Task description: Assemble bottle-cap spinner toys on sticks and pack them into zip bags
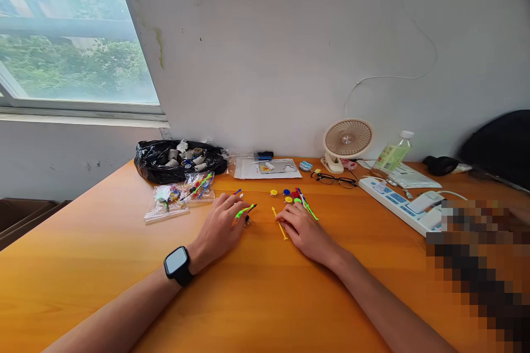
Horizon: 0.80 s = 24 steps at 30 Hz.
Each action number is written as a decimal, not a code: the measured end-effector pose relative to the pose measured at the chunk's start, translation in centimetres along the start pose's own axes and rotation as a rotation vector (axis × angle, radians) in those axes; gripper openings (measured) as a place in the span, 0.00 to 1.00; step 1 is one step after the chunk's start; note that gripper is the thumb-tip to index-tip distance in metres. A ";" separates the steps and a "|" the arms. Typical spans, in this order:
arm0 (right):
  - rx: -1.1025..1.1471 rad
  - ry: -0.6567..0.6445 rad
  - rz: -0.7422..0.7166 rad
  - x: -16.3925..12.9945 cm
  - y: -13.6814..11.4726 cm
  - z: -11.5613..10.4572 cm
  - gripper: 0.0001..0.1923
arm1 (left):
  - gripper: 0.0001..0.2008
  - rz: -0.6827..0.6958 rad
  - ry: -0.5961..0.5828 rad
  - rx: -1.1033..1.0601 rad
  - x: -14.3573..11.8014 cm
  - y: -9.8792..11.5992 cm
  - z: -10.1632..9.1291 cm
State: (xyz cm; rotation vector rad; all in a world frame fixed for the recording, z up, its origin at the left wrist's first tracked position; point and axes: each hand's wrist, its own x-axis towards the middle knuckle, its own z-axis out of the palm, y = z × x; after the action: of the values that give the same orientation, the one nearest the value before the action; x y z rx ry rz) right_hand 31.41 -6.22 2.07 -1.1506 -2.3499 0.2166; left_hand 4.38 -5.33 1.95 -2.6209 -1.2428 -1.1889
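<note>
Green stick (244, 210), thin and bright with a dark tip, sits pinched in the fingers of the left hand (221, 226), which rests on the orange table (265, 292) near its middle; a small dark piece under the fingertips is too tiny to make out. The right hand (304, 230) lies flat at about three o'clock from the left one, fingers loose and closed on nothing, just beside a yellow stick (279, 223) lying between the two hands; whether a fingertip touches it I cannot tell. At twelve o'clock from the right hand is a scatter of small coloured caps (289, 195) and more sticks, partly covered by its fingers. At ten o'clock from the left hand lie clear bags (179, 200) of coloured parts, their contents a blur, and beyond them a black bag (159, 164) of grey spools. A smartwatch (178, 265) is on the left wrist. Toward two o'clock stand a small fan (348, 140), glasses (334, 179) and a power strip (397, 201), whose near end is cut off by a blurred patch.
</note>
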 end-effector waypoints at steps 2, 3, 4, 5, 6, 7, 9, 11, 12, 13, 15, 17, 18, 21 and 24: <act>0.005 -0.009 -0.007 0.0 -0.1 -0.2 0.11 | 0.09 0.021 -0.031 -0.051 -0.1 0.4 -0.1; 0.009 -0.013 -0.010 0.0 -0.3 -0.3 0.10 | 0.09 0.038 -0.069 -0.083 -0.2 0.7 -0.1; 0.013 -0.014 -0.015 0.0 -0.4 -0.4 0.09 | 0.09 0.062 -0.121 -0.113 -0.3 1.1 -0.1; 0.018 -0.014 -0.022 0.0 -0.6 -0.5 0.08 | 0.09 0.089 -0.181 -0.137 -0.4 1.6 -0.1; 0.022 -0.008 -0.029 0.0 -0.8 -0.6 0.07 | 0.09 0.112 -0.238 -0.151 -0.6 2.0 -0.1; 0.025 0.004 -0.035 0.0 -0.9 -0.7 0.07 | 0.09 0.126 -0.286 -0.153 -0.7 2.3 -0.1; 0.032 0.050 -0.025 0.1 -1.1 -0.7 0.06 | 0.10 0.123 -0.344 -0.141 -0.8 2.8 0.0; 0.055 0.112 0.030 0.2 -1.0 -0.7 0.06 | 0.10 0.100 -0.354 -0.115 -0.7 2.8 0.0; 0.075 0.146 0.069 0.2 -0.8 -0.6 0.06 | 0.10 0.088 -0.350 -0.097 -0.7 2.7 0.1; 0.095 0.180 0.107 0.2 -0.6 -0.5 0.05 | 0.10 0.076 -0.341 -0.077 -0.6 2.6 0.1; 0.129 0.239 0.162 0.2 -0.1 -0.4 0.05 | 0.11 0.052 -0.314 -0.036 -0.6 2.3 0.1; 0.147 0.277 0.182 0.2 0.4 -0.3 0.07 | 0.14 0.037 -0.292 -0.015 -0.8 2.1 0.2; 0.150 0.287 0.184 0.2 0.7 -0.3 0.09 | 0.15 0.033 -0.287 -0.015 -0.9 1.9 0.4; 0.166 0.294 0.172 0.5 1.6 0.0 0.13 | 0.18 0.039 -0.294 -0.053 -1.2 1.7 0.7; 0.171 0.286 0.132 0.8 2.3 0.6 0.16 | 0.17 0.055 -0.308 -0.142 -1.3 1.9 0.8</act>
State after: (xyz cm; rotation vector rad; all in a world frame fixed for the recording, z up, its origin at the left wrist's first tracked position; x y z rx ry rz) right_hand 32.31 -4.07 1.09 -1.1692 -1.9697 0.2742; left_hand 5.68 -7.26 1.14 -3.0123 -1.1515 -0.9226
